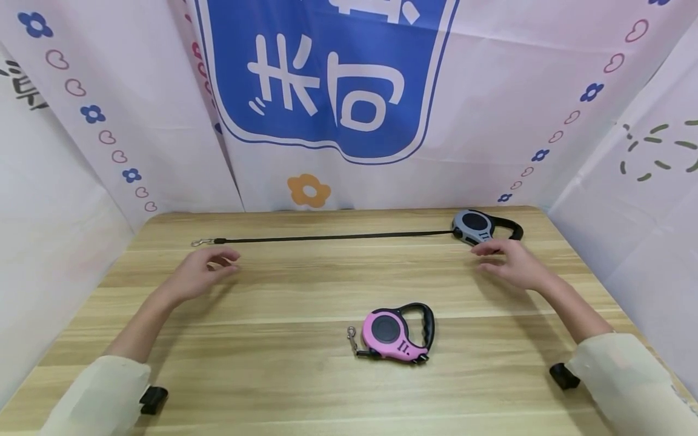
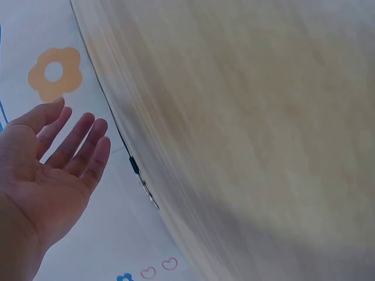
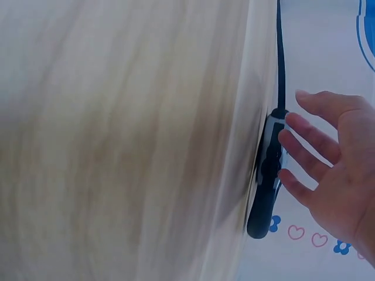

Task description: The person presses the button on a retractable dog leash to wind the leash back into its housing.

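Note:
A grey retractable dog leash lies at the back right of the table, its black cord drawn out straight to the left. The cord ends in a metal clip at the back left. My left hand hovers near that clip, fingers loosely bent and holding nothing. Just in front of the grey leash is my right hand, also relaxed; in the right wrist view its fingers spread beside the casing. Front of centre lies a pink retractable leash, its short clip pointing left.
The wooden table fills the space between the arms. Behind it hangs a printed white cloth, and more cloth closes off both sides. A small black object is at the left sleeve, another at the right.

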Motion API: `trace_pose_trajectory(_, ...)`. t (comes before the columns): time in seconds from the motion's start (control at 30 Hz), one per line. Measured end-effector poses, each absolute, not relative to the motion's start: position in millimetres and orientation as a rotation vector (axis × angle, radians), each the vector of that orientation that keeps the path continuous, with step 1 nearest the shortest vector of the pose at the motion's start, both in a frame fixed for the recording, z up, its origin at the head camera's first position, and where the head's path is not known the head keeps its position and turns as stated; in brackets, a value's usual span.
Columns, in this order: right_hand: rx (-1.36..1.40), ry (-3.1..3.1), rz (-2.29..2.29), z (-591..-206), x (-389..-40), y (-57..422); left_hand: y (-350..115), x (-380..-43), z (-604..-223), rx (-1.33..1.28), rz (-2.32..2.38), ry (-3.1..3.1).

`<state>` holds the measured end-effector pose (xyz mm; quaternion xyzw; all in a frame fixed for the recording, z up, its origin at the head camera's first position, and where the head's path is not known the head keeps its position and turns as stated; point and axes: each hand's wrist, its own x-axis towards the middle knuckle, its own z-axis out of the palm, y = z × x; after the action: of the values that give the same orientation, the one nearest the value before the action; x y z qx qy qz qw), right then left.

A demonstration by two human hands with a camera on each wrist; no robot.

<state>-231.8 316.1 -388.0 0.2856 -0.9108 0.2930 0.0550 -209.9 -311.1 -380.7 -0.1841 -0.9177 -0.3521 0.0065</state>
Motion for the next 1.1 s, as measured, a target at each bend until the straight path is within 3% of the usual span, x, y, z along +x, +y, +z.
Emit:
trace_pose_trajectory(0.63,0.616,-2.803,0.759,-384,-240,338,-337,-218,-384,-0.369,-1.106,-2.888)
trace_pose_trajectory(1.1,0.546,-2.824,0.723,-383,-246,345,-348,-227,-383,-0.388,-1.039,-2.898)
